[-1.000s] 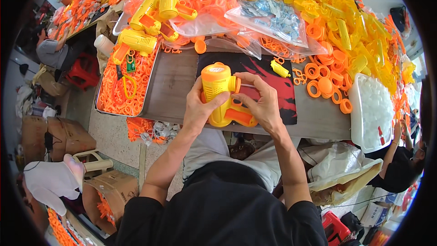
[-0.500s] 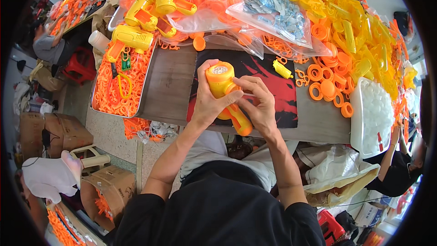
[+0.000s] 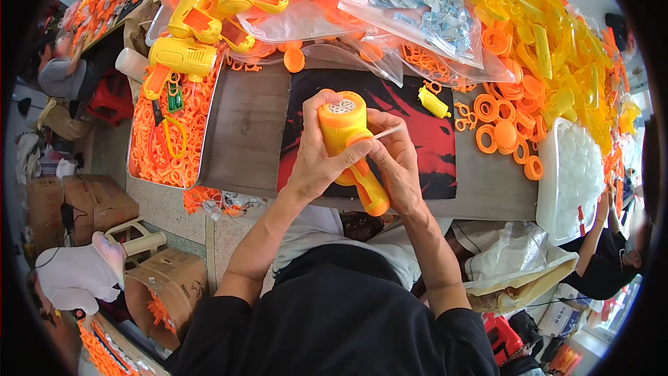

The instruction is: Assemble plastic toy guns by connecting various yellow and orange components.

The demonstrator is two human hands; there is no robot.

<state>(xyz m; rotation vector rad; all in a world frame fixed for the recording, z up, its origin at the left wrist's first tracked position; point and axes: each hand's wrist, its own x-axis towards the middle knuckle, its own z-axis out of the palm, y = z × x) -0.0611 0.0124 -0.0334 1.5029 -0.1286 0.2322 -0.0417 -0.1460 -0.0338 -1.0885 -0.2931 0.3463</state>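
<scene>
A yellow and orange pistol-shaped toy [image 3: 345, 137] is held up above the dark mat, its round white grille tilted toward me and its orange-edged handle hanging downward. My left hand [image 3: 314, 165] wraps around the toy's body, with the thumb pressed across its front. At the toy's right side, my right hand [image 3: 397, 161] pinches a thin whitish stick [image 3: 390, 132] whose inner end meets the body near an orange ring. My fingers hide exactly where it enters. A small yellow plastic part [image 3: 434, 102] lies on the mat, right of both hands.
A metal tray [image 3: 202, 141] of orange pieces stands left, with scissors [image 3: 167, 125] and several yellow toy bodies [image 3: 182, 57] on top. Bagged orange rings and blue pieces [image 3: 417, 7] lie behind. Orange caps [image 3: 506, 136], yellow shells [image 3: 543, 49] and a white bin [image 3: 550, 167] are at right.
The toy has tipped slightly, so its handle points more steeply down. My right fingers have shifted, and the whitish stick now shows more clearly between them. The view has moved a little.
</scene>
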